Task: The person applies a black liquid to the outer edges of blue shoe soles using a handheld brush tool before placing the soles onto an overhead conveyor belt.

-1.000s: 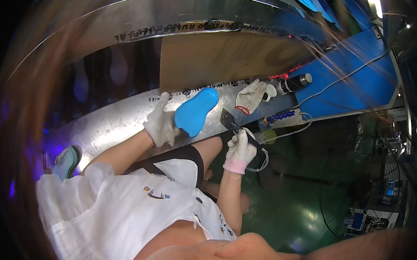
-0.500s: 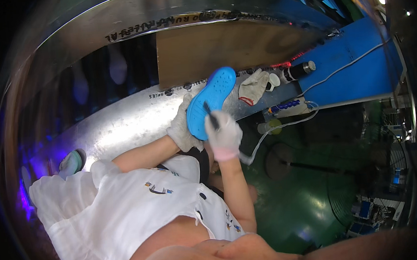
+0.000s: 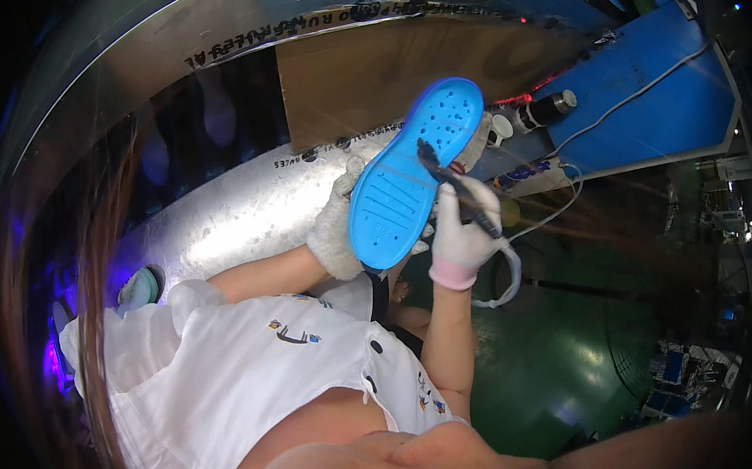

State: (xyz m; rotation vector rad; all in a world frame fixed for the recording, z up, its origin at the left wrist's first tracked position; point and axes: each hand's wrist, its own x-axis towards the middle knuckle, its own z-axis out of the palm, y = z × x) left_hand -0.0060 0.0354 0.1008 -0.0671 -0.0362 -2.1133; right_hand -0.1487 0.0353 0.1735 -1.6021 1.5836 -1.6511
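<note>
A blue shoe sole (image 3: 391, 203), with holes at its upper end and grooves lower down, is held up slanted in front of me. My left hand (image 3: 335, 237), in a whitish glove, is closed on its left edge, and a few gloved fingertips show past its right edge. In my right hand (image 3: 467, 228), gloved white with a pink cuff, is a slim dark brush (image 3: 456, 190), gripped like a pen. Its dark bristles are at the right side of the sole's middle, seemingly touching the surface. A pale tube (image 3: 512, 273) runs from the brush's rear end.
Behind the sole lies a metal ledge (image 3: 217, 211) and a brown board (image 3: 331, 89). A dark flask (image 3: 549, 110) and a white round cup or lid (image 3: 499, 130) stand to the right, beside a blue panel (image 3: 637, 99). A teal-edged shoe part (image 3: 140, 288) sits at the left.
The sole has come closer and shifted right, now partly covering the loose glove on the ledge. My right hand has moved up and right with the brush, from the sole's lower part toward its middle.
</note>
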